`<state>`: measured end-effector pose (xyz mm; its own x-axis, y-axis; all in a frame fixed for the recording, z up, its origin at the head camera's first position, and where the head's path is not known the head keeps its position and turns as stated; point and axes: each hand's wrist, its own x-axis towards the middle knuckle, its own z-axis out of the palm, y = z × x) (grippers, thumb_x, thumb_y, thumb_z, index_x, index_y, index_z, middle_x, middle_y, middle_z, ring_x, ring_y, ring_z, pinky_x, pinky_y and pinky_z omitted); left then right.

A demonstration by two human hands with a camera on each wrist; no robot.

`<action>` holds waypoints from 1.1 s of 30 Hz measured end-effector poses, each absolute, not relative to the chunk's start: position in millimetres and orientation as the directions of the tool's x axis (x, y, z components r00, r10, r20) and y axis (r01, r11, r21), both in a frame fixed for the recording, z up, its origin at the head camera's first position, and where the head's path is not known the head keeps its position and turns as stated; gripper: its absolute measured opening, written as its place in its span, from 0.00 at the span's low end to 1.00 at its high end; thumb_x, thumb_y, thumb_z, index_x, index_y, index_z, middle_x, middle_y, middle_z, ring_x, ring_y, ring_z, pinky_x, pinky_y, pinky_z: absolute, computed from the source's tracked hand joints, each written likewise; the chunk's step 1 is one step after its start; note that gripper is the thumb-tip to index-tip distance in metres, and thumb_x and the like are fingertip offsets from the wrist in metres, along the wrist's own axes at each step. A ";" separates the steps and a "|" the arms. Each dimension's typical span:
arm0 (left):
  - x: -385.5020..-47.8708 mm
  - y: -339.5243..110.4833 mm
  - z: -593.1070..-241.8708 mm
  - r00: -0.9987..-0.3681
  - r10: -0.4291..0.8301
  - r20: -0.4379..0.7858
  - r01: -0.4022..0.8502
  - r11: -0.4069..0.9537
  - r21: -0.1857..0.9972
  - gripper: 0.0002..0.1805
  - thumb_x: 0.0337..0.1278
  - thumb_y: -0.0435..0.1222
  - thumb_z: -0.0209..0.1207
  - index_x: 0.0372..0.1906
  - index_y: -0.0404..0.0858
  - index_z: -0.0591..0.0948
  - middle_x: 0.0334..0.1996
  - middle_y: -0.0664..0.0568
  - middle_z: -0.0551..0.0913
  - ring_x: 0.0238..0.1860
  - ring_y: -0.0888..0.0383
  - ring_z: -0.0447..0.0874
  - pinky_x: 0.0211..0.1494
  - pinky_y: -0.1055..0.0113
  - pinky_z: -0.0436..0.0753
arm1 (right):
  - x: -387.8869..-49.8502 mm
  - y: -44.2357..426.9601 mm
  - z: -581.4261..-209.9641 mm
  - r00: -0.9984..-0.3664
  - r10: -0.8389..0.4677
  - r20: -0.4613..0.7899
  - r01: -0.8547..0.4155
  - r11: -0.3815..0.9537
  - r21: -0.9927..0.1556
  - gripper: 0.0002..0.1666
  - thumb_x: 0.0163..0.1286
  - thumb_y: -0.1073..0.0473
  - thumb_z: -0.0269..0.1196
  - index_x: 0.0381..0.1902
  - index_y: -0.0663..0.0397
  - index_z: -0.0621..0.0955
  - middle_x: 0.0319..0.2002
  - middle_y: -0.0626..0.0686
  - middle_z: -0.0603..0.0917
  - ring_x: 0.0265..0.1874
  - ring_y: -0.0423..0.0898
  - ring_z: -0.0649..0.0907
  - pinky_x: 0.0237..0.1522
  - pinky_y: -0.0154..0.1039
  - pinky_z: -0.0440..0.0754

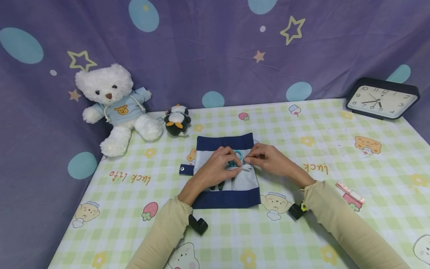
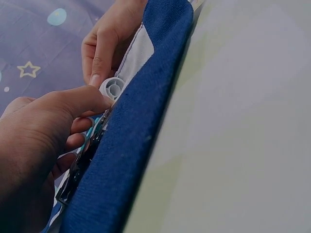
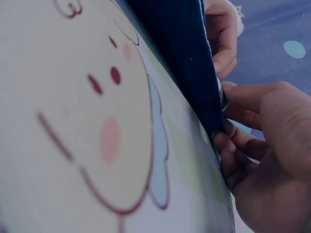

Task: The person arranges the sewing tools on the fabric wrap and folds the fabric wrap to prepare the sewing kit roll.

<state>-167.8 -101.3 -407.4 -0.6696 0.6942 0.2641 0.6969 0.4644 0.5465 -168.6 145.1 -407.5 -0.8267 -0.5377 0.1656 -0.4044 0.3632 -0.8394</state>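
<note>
A navy and pale grey fabric pouch [image 1: 228, 200] lies unfolded on the table, its snap tab [image 1: 186, 169] out to the left. Scissors with teal handles [image 1: 239, 153] and dark slim tools [image 1: 220, 185] sit in its pockets. Over the middle, my left hand [image 1: 220, 166] pinches a small white coiled roll [image 2: 114, 87] with thumb and fingers. My right hand [image 1: 268, 158] comes from the right, its thumb and curled fingers on the same roll. Some of its fingertips touch the pouch's edge in the right wrist view. Hands partly cover the scissors and pockets.
A white teddy bear [image 1: 121, 108] and a penguin toy [image 1: 177, 120] sit at the back left. At the back right stands a clock [image 1: 383, 99]. A pink and white pen-like item [image 1: 350, 192] lies right of the right forearm. A purple curtain [image 1: 215, 56] hangs behind the table.
</note>
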 end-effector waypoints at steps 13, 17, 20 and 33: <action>-167.5 -101.3 -406.1 -0.667 0.695 0.268 0.703 0.466 0.537 0.03 0.66 0.36 0.69 0.41 0.42 0.89 0.42 0.54 0.78 0.40 0.56 0.70 0.49 0.61 0.71 | -168.7 144.9 -407.4 -0.813 -0.560 0.162 -0.413 0.358 -0.837 0.09 0.77 0.64 0.64 0.42 0.58 0.91 0.38 0.49 0.83 0.37 0.48 0.78 0.40 0.39 0.76; -167.4 -100.9 -406.3 -0.669 0.694 0.265 0.699 0.468 0.541 0.03 0.66 0.36 0.69 0.41 0.43 0.89 0.42 0.54 0.78 0.40 0.57 0.70 0.49 0.61 0.71 | -168.5 145.1 -408.1 -0.811 -0.563 0.160 -0.415 0.361 -0.835 0.09 0.76 0.65 0.64 0.42 0.57 0.91 0.39 0.49 0.83 0.38 0.47 0.79 0.40 0.39 0.77; -167.2 -100.5 -406.2 -0.670 0.694 0.264 0.697 0.467 0.544 0.02 0.66 0.36 0.69 0.41 0.43 0.89 0.42 0.54 0.78 0.40 0.57 0.70 0.48 0.61 0.71 | -168.1 144.9 -407.5 -0.812 -0.563 0.151 -0.407 0.362 -0.839 0.09 0.76 0.65 0.64 0.42 0.56 0.91 0.39 0.48 0.83 0.39 0.47 0.79 0.42 0.40 0.79; -166.4 -100.6 -405.5 -0.684 0.688 0.242 0.677 0.475 0.562 0.03 0.67 0.36 0.68 0.41 0.43 0.89 0.43 0.55 0.77 0.40 0.57 0.70 0.48 0.61 0.71 | -166.3 144.6 -407.2 -0.817 -0.549 0.176 -0.419 0.355 -0.836 0.09 0.77 0.63 0.64 0.48 0.56 0.89 0.41 0.48 0.83 0.35 0.48 0.76 0.37 0.39 0.74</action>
